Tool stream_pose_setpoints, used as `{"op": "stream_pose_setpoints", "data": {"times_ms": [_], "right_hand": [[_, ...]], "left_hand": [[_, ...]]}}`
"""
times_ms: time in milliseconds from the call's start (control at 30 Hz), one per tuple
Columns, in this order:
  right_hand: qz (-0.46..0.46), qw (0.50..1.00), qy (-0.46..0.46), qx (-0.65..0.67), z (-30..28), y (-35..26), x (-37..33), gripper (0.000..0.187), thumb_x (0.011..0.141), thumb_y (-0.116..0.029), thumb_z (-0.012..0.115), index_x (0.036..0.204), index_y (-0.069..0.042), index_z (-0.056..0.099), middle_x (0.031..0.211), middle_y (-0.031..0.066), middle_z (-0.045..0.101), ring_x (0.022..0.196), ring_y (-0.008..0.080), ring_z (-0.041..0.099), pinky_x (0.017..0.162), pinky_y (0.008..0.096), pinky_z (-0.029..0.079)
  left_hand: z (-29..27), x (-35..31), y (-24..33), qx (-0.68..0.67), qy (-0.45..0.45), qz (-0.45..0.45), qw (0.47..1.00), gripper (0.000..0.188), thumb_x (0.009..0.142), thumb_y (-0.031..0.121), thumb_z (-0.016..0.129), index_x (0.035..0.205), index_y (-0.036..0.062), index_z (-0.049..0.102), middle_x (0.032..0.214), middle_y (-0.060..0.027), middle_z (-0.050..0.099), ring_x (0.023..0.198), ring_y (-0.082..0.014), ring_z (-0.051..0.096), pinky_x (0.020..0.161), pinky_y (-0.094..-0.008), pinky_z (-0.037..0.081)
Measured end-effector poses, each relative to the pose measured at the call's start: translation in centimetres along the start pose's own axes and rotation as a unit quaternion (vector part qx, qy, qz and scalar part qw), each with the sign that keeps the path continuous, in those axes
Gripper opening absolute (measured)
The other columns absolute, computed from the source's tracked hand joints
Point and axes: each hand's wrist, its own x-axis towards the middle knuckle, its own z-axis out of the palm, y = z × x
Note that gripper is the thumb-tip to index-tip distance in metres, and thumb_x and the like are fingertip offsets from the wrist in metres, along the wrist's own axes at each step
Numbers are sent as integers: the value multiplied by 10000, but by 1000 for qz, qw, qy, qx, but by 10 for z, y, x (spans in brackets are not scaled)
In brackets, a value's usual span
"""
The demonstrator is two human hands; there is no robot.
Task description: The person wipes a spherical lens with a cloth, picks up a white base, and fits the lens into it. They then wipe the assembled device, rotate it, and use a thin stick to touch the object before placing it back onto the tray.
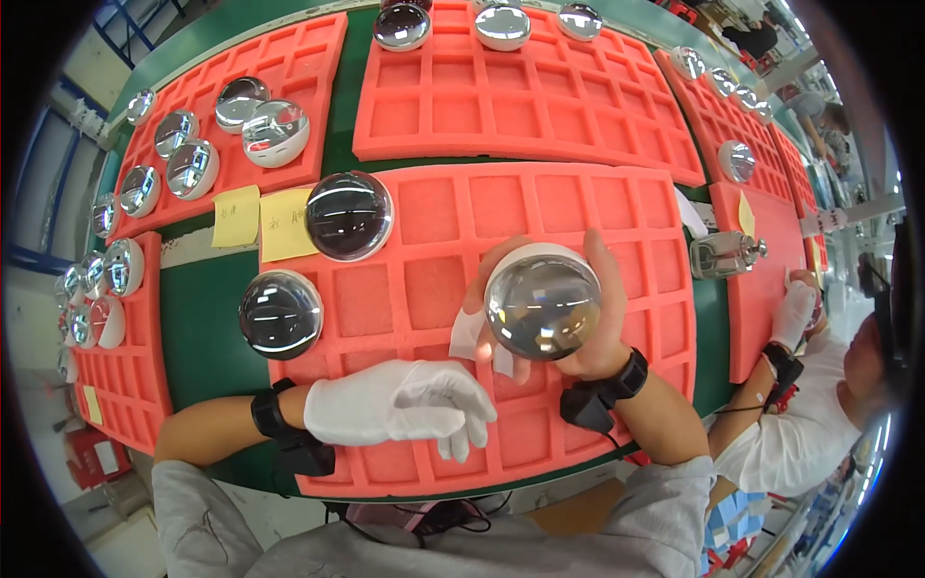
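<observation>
My right hand (599,332), bare, holds up a large clear domed glass lens (542,303) with a white edge. Its fingers wrap round the lens from both sides. Pieces of white cloth or paper (468,332) show beside and below the fingers; whether the hand grips them is unclear. My left hand (400,401), in a white glove, hovers over the near part of the red foam tray (617,202). Its fingers are loosely bent and apart, with nothing visible in them. Two dark domed lenses, one upper (349,217) and one lower (280,313), sit at the tray's left side.
Other red foam trays (414,106) with domed lenses lie across the green table (207,303). Yellow notes (236,217) stick near the tray's upper left. A glass bottle with a metal top (721,255) stands at right. Nearby, a co-worker's gloved hand (792,313) rests over another tray.
</observation>
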Motion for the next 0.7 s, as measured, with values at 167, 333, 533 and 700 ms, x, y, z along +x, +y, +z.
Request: {"op": "stream_pose_setpoints", "data": {"times_ms": [167,333,533,700], "right_hand": [[21,998,-7,51,1,-3,-4,785,1040,-632,305,1310,66,541,1211,245,636,975,349,709,723,512,638],[8,1000,-1,18,1,6,-5,725,1058,-590,331,1294,57,558,1185,216,647,1051,338,686,922,500,575],[37,998,50,23,5,2,-6,857,1001,-709,269,1237,59,569,1129,249,658,1041,397,684,806,514,617],[78,993,64,57,11,-7,-9,843,1005,-693,301,1288,57,562,1169,252,662,1023,433,694,791,541,619]], "left_hand": [[1,-3,1,25,-21,-37,999,430,1044,255,604,1364,-22,528,1238,-143,665,1070,-233,679,935,-367,539],[-8,-3,-4,41,-68,12,997,544,1003,358,664,1366,-23,526,1271,-159,648,1100,-255,671,937,-388,538],[-13,-1,-6,39,-103,39,993,727,922,523,727,1354,-29,534,1287,-177,637,1117,-278,666,929,-405,537],[-9,-3,-7,19,-92,23,995,731,908,508,749,1370,-18,539,1258,-142,644,1064,-233,661,947,-377,523]]}}
